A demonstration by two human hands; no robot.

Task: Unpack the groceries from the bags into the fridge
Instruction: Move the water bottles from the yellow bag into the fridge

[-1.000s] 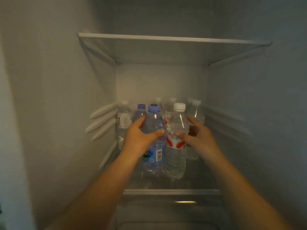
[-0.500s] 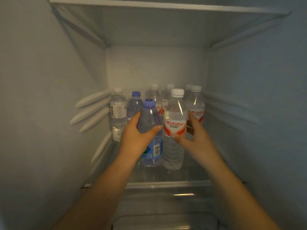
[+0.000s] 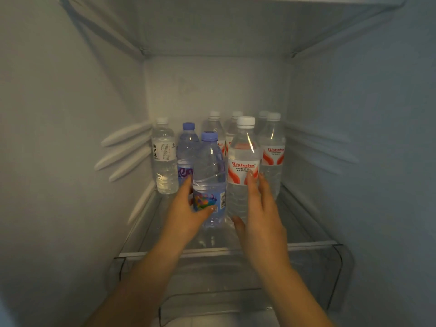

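Observation:
Inside the fridge, a blue-capped water bottle [image 3: 208,161] and a white-capped Wahaha bottle [image 3: 243,147] stand upright side by side at the front of the group on the glass shelf [image 3: 306,234]. My left hand [image 3: 186,213] holds the blue-capped bottle low down, with the thumb across its label and the fingers round its left side. My right hand [image 3: 262,215] lies beside the Wahaha bottle. Its fingers are straight and touch the label, and its thumb is off the bottle near the base.
Several more bottles stand behind: a clear one with a white label [image 3: 165,159], another blue-capped one [image 3: 187,147] and a Wahaha bottle [image 3: 272,149] by the right wall. An upper shelf [image 3: 212,31] hangs above. A clear drawer [image 3: 325,279] sits below the shelf edge.
Both hands have slid down the bottles and back toward me. My right hand has loosened from the Wahaha bottle, its fingers now straight. The view has moved closer to the shelf.

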